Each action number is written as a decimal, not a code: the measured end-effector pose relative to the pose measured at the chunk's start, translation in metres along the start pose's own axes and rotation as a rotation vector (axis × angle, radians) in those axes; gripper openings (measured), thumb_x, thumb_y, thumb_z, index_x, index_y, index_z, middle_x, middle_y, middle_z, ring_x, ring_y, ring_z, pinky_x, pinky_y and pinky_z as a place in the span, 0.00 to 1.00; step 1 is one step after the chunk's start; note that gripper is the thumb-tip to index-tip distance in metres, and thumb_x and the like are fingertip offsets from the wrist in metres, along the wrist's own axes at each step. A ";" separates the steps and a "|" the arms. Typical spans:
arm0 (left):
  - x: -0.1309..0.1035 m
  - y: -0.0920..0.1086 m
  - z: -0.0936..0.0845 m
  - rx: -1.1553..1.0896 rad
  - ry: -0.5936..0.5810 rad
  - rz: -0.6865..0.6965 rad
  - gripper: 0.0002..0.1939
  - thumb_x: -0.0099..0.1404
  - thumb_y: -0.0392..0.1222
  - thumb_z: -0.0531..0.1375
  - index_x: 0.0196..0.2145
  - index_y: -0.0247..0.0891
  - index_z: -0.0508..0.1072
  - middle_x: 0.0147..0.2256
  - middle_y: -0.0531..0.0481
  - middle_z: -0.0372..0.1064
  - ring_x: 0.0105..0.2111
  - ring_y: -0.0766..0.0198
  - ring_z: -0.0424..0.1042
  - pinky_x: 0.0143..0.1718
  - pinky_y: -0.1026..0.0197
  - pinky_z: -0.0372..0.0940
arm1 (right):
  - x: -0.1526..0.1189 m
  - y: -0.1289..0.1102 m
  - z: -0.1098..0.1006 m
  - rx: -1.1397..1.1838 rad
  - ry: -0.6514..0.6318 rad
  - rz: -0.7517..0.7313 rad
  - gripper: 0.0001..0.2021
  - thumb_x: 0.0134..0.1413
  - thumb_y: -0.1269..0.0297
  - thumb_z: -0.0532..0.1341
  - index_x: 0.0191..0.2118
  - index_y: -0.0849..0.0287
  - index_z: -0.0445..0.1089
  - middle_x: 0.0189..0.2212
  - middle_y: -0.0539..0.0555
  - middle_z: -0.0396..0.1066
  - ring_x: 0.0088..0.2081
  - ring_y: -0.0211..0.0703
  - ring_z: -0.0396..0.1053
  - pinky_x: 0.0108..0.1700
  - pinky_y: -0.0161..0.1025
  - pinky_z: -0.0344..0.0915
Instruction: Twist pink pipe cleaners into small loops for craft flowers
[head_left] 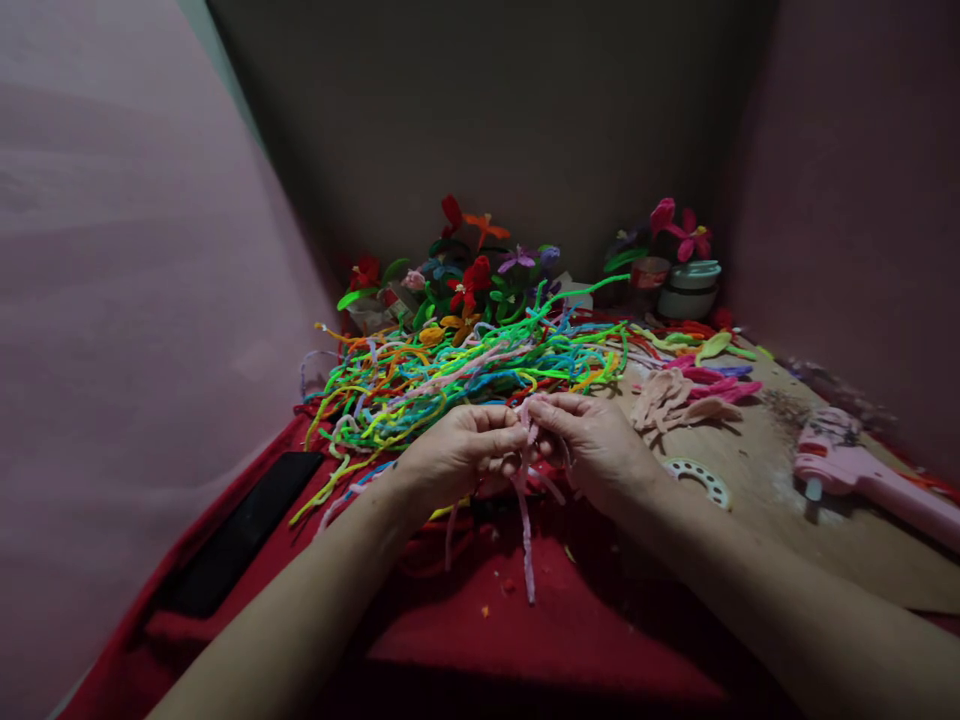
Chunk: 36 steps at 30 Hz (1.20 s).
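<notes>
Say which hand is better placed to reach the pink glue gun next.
Right hand, I'd judge: it's nearer the pink glue gun, which lies on that side; the left hand is farther across. Both hold pink stems.

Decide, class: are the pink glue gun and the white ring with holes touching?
Apart. The head view shows a plain strip of brown board between the white ring and the pink glue gun to its right.

Pink glue gun (862,475): rear cut off, right edge.
Forearms (289,600): cropped, bottom edge.
Pale pink strands (526,530): upper parts seemingly hidden by fingers (501,438).
</notes>
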<state>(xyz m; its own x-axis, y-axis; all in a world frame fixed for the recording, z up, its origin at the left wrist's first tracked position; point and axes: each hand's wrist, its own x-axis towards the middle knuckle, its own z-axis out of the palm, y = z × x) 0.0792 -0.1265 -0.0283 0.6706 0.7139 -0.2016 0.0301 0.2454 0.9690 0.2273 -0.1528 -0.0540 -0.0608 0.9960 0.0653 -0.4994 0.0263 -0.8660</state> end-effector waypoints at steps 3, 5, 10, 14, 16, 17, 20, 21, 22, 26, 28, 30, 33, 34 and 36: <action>-0.001 0.001 0.002 0.020 0.005 -0.016 0.11 0.55 0.45 0.60 0.27 0.33 0.66 0.17 0.57 0.57 0.13 0.77 0.52 0.15 0.71 0.47 | 0.000 -0.001 0.000 0.003 0.018 0.000 0.10 0.40 0.61 0.65 0.24 0.64 0.69 0.19 0.48 0.67 0.18 0.29 0.60 0.20 0.29 0.54; -0.002 0.002 0.004 0.042 0.026 0.009 0.12 0.55 0.45 0.60 0.26 0.34 0.64 0.15 0.58 0.55 0.13 0.77 0.51 0.15 0.71 0.45 | -0.001 -0.003 0.001 -0.005 0.038 -0.014 0.10 0.40 0.61 0.65 0.24 0.64 0.69 0.19 0.48 0.67 0.19 0.29 0.60 0.21 0.29 0.55; -0.004 0.005 0.004 0.142 0.103 0.075 0.13 0.54 0.46 0.60 0.25 0.33 0.64 0.15 0.59 0.55 0.13 0.78 0.50 0.14 0.72 0.44 | 0.000 -0.008 0.002 -0.099 -0.036 -0.034 0.12 0.46 0.58 0.60 0.24 0.63 0.69 0.20 0.49 0.66 0.21 0.31 0.61 0.24 0.31 0.57; -0.003 0.010 -0.001 0.193 0.185 0.154 0.11 0.55 0.45 0.59 0.25 0.34 0.64 0.14 0.59 0.56 0.12 0.77 0.52 0.13 0.72 0.45 | -0.002 -0.016 0.000 -0.348 -0.025 -0.017 0.10 0.44 0.59 0.61 0.25 0.63 0.69 0.17 0.46 0.62 0.19 0.30 0.56 0.22 0.31 0.53; -0.003 0.014 -0.004 0.204 0.212 0.166 0.10 0.55 0.43 0.58 0.24 0.34 0.64 0.13 0.59 0.56 0.12 0.76 0.52 0.13 0.72 0.46 | -0.004 -0.020 -0.001 -0.511 -0.033 0.003 0.11 0.42 0.59 0.62 0.23 0.64 0.70 0.15 0.45 0.59 0.17 0.29 0.54 0.20 0.30 0.51; -0.003 0.015 -0.006 0.211 0.222 0.167 0.09 0.54 0.42 0.58 0.23 0.34 0.63 0.13 0.59 0.56 0.12 0.76 0.53 0.13 0.72 0.47 | -0.005 -0.021 -0.002 -0.546 -0.069 0.017 0.12 0.43 0.59 0.62 0.22 0.64 0.69 0.14 0.46 0.59 0.17 0.29 0.54 0.19 0.30 0.50; -0.004 0.016 -0.007 0.259 0.242 0.173 0.09 0.53 0.41 0.59 0.22 0.34 0.63 0.13 0.59 0.57 0.11 0.76 0.54 0.13 0.72 0.48 | -0.005 -0.020 -0.003 -0.425 -0.192 0.091 0.13 0.44 0.57 0.61 0.22 0.64 0.67 0.15 0.48 0.63 0.16 0.30 0.58 0.19 0.30 0.54; -0.004 0.016 -0.007 0.277 0.245 0.175 0.08 0.53 0.40 0.59 0.22 0.34 0.64 0.13 0.59 0.58 0.12 0.76 0.54 0.13 0.72 0.48 | -0.005 -0.019 -0.004 -0.346 -0.191 0.106 0.12 0.43 0.58 0.62 0.24 0.63 0.67 0.17 0.48 0.65 0.17 0.31 0.60 0.19 0.30 0.56; -0.004 0.016 -0.006 0.293 0.250 0.177 0.08 0.53 0.40 0.59 0.23 0.34 0.64 0.13 0.58 0.58 0.12 0.76 0.55 0.13 0.72 0.48 | -0.004 -0.018 -0.004 -0.269 -0.166 0.104 0.11 0.42 0.59 0.63 0.25 0.63 0.67 0.19 0.49 0.67 0.18 0.32 0.63 0.20 0.31 0.58; -0.004 0.013 -0.004 0.367 0.280 0.171 0.09 0.54 0.41 0.59 0.24 0.34 0.64 0.14 0.58 0.60 0.12 0.76 0.56 0.13 0.72 0.49 | -0.004 -0.019 0.000 -0.115 0.004 -0.057 0.11 0.37 0.63 0.66 0.25 0.61 0.65 0.21 0.48 0.68 0.21 0.34 0.67 0.25 0.33 0.64; -0.004 0.012 -0.003 0.394 0.276 0.179 0.09 0.54 0.41 0.59 0.24 0.34 0.64 0.14 0.57 0.60 0.13 0.76 0.56 0.14 0.72 0.50 | -0.005 -0.021 0.003 -0.179 0.070 -0.144 0.10 0.39 0.63 0.65 0.24 0.61 0.64 0.20 0.48 0.68 0.20 0.34 0.66 0.25 0.34 0.64; -0.003 0.010 -0.002 0.387 0.263 0.197 0.07 0.55 0.40 0.58 0.25 0.34 0.64 0.15 0.58 0.61 0.13 0.75 0.57 0.15 0.71 0.52 | -0.008 -0.023 0.005 -0.290 0.119 -0.210 0.09 0.42 0.62 0.63 0.24 0.62 0.64 0.18 0.48 0.68 0.19 0.34 0.65 0.24 0.33 0.64; -0.002 0.007 0.000 0.346 0.256 0.213 0.06 0.54 0.38 0.58 0.26 0.34 0.63 0.15 0.58 0.61 0.13 0.74 0.59 0.15 0.70 0.54 | -0.010 -0.022 0.006 -0.421 0.160 -0.285 0.09 0.45 0.61 0.61 0.25 0.61 0.65 0.17 0.48 0.67 0.19 0.34 0.63 0.22 0.32 0.62; -0.002 0.007 0.001 0.332 0.258 0.214 0.07 0.53 0.37 0.59 0.26 0.34 0.62 0.15 0.58 0.61 0.13 0.74 0.59 0.15 0.70 0.55 | -0.011 -0.021 0.006 -0.456 0.164 -0.297 0.08 0.45 0.61 0.61 0.25 0.61 0.65 0.17 0.48 0.67 0.19 0.34 0.63 0.22 0.32 0.62; -0.002 0.006 0.003 0.312 0.272 0.214 0.08 0.53 0.37 0.59 0.25 0.34 0.62 0.15 0.57 0.62 0.12 0.72 0.60 0.14 0.69 0.57 | -0.011 -0.018 0.005 -0.517 0.159 -0.293 0.08 0.45 0.61 0.61 0.25 0.60 0.65 0.17 0.48 0.67 0.19 0.34 0.63 0.22 0.32 0.61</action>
<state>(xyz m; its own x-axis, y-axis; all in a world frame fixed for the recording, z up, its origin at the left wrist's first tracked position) 0.0806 -0.1283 -0.0214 0.4685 0.8833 0.0181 0.1616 -0.1059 0.9812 0.2325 -0.1644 -0.0361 0.1649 0.9405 0.2972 0.0107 0.2996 -0.9540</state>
